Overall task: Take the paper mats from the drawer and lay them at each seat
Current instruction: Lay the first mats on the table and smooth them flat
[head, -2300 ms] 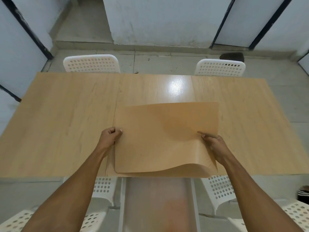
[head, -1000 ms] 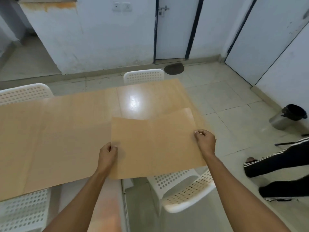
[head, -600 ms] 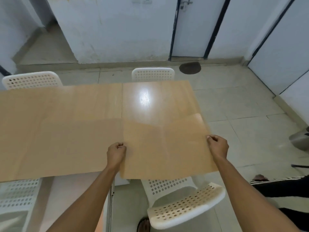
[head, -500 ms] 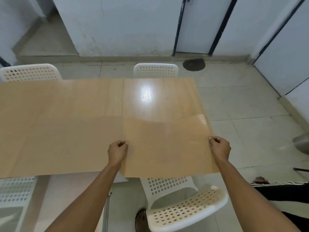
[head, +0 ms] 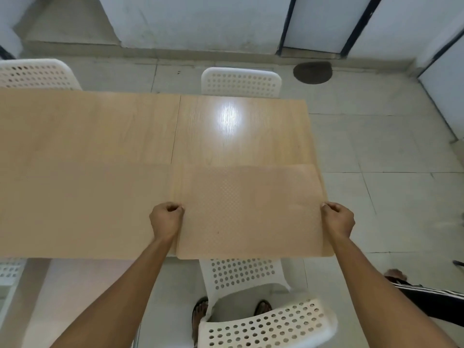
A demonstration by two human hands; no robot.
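The thin tan rectangular paper mat (head: 251,209) is held flat over the right-hand end of the light wood-grain laminate table (head: 88,159), directly in front of the white perforated plastic chair (head: 253,302) that stands at the near edge. This position suits the task: the mat is lined up with a seat, its long side running parallel to the near table edge, so that it can be lowered squarely into a place setting. The left hand (head: 166,219) is clenched on the middle of the mat's left short edge, and the right hand (head: 337,219) is clenched on the middle of the right short edge. Gripping both short edges at mid-height keeps the sheet taut and level, which a limp sheet of paper needs if it is to land without folding. The mat therefore spans the full gap between the two hands, extending beyond the knuckles toward the far side and back toward the person. Its near corners overhang the table edge slightly, and its right edge reaches just past the table's right end. Whether the mat is touching the tabletop or held just above it cannot be determined. A second white perforated chair (head: 241,81) stands at the far side, opposite.
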